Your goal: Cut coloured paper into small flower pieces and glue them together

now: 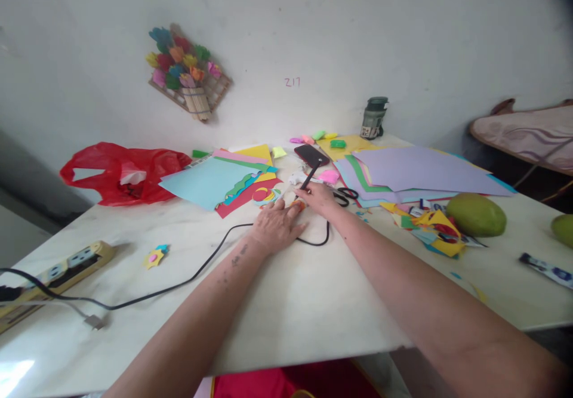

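My right hand [319, 200] is closed around a slim black pen [310, 175], which slants up and away from the table. Close beside it, my left hand [276, 226] lies with its fingers spread on the tabletop. Its fingertips touch a small orange piece [297, 204], mostly hidden by the two hands. Round paper cut-outs [267, 196] in yellow, red and light blue lie just beyond my left fingers. Black-handled scissors [345, 195] rest right of my right hand. Behind the pen are a dark phone [311, 155] and a pink lump [329, 176].
A black cord [215, 253] runs from the power strip [92, 256] under my left hand. Coloured sheets [416, 168] are stacked right, more paper [210, 180] left beside a red plastic bag [134, 174]. Paper scraps [441, 231] and a green fruit [476, 215] lie at right.
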Tool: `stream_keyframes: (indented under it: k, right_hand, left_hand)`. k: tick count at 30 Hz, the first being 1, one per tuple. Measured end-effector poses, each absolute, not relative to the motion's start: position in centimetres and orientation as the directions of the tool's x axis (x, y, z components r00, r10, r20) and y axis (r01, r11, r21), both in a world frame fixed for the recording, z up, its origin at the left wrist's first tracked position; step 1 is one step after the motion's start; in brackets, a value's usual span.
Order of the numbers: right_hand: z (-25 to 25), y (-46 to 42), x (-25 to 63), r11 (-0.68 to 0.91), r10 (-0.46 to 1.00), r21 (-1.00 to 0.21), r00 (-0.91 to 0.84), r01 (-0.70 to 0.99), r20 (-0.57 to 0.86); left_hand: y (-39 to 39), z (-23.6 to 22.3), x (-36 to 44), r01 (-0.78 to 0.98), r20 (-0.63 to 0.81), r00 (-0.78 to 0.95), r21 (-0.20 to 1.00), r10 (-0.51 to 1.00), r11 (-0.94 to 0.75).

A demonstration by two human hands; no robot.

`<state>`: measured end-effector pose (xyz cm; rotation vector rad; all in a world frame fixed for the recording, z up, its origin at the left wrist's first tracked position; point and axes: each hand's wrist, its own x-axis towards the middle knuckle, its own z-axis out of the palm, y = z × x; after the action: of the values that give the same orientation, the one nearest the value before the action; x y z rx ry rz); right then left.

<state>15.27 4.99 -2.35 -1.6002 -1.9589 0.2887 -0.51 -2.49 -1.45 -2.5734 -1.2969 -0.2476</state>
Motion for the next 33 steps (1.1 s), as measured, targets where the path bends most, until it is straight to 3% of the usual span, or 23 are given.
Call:
stream_keyframes:
  k: [33]
  right_hand:
    - [-2.41,5.02,15.21,0.264,0.947,-0.508,-0.122,0.82,0.295]
  left_hand:
    - [-2.66,-1.39,-0.3,0.809,0.263,0.587,-0.147,0.766,-0.57]
